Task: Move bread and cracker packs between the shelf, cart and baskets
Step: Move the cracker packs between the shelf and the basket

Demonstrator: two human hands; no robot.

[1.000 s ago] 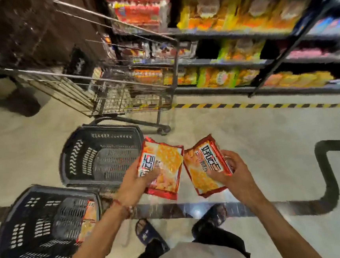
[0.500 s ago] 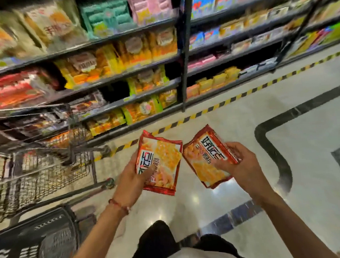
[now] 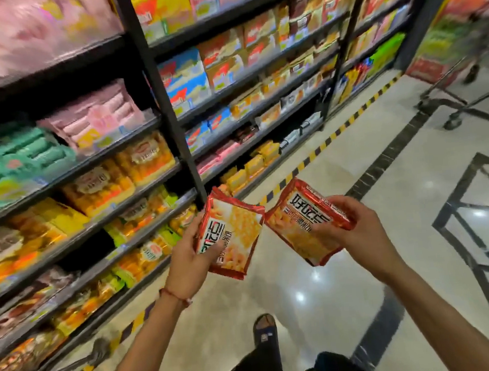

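Observation:
I hold two red and orange cracker packs in front of my chest. My left hand (image 3: 187, 251) grips the left cracker pack (image 3: 235, 233) by its left edge, thumb across the front. My right hand (image 3: 349, 229) grips the right cracker pack (image 3: 295, 234) at its upper right end. The two packs nearly touch at their top corners. The shelf (image 3: 155, 190) fills the left and top of the view, stacked with yellow, orange, green, pink and blue snack packs. Only a bit of the cart's frame (image 3: 84, 362) shows at the bottom left. The baskets are out of view.
A yellow and black hazard stripe (image 3: 320, 149) runs along the shelf's foot. A second cart (image 3: 463, 98) stands at the far right, beside a red display stand (image 3: 439, 58). The glossy tiled floor (image 3: 349, 279) stretches ahead. My sandalled foot (image 3: 264, 328) is below the packs.
My view has swung right and up, away from the baskets and cart, along the shelf. Both hands keep their packs, held at the same height.

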